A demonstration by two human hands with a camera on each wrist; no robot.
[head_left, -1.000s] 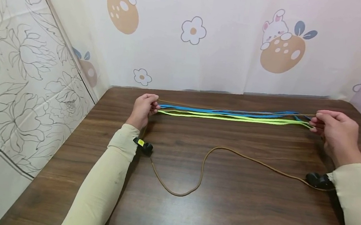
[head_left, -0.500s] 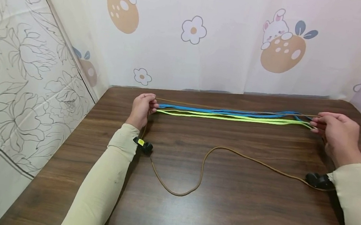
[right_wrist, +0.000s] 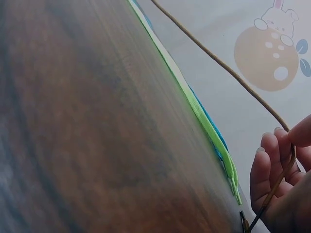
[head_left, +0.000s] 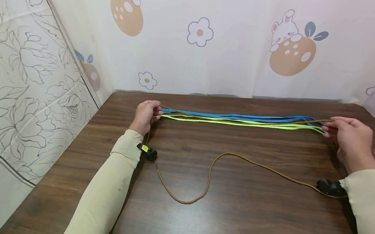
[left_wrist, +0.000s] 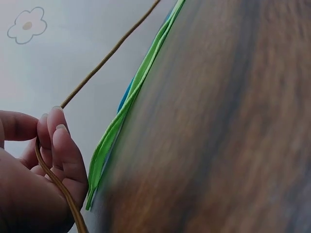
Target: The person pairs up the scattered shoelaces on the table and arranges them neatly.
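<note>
In the head view, a brown round shoelace spans from one hand to the other, sagging low over the laid-out laces. My left hand pinches it between thumb and fingertips, and its tail runs down past the palm. The right hand pinches the other end; dark lace tips show below that palm. Under the span, several blue shoelaces and bright green flat shoelaces lie side by side on the table. Their ends lie close to my fingers.
A wavy stretch of brown lace lies mid-table, its ends running under the wrist cameras; whether it joins the held lace cannot be told. Behind the wooden table hangs a patterned curtain. A flower-print sheet stands left.
The brown lace between my hands has gone from nearly straight, behind the blue laces, to sagging across the blue and green ones. My left hand has shifted slightly left and lower.
</note>
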